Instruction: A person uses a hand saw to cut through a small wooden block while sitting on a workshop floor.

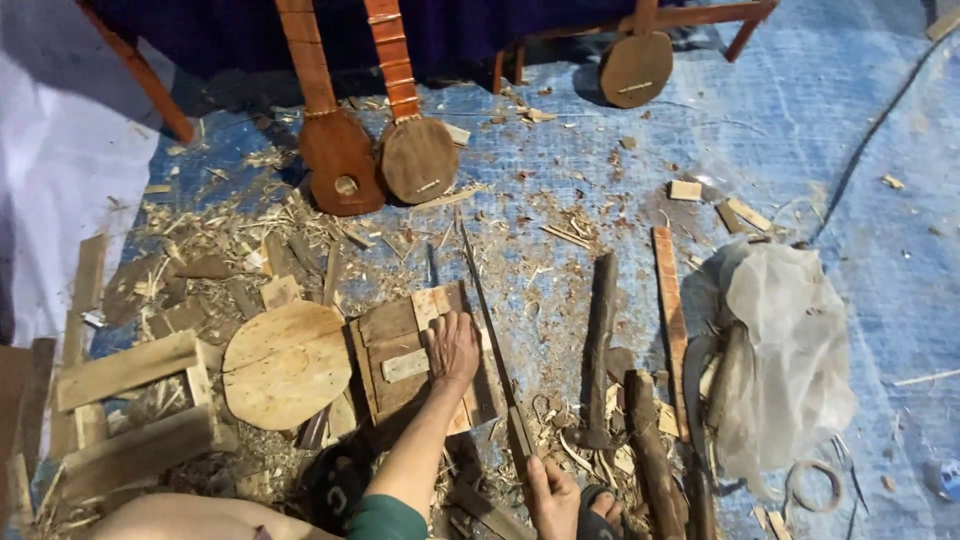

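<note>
- left hand flat, open on the small board
- right hand gripping the saw, blade running straight away from the person
- three round-bodied instruments at the back

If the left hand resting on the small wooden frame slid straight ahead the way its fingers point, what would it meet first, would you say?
The left hand points up the image. Past the wooden frame lie only shavings on the blue tarp, then probably the round-bodied instrument, though depth is unclear.

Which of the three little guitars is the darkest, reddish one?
The left one by the blue cloth. Its round body is dark reddish; its neighbour and the far right one are duller brown.
</note>
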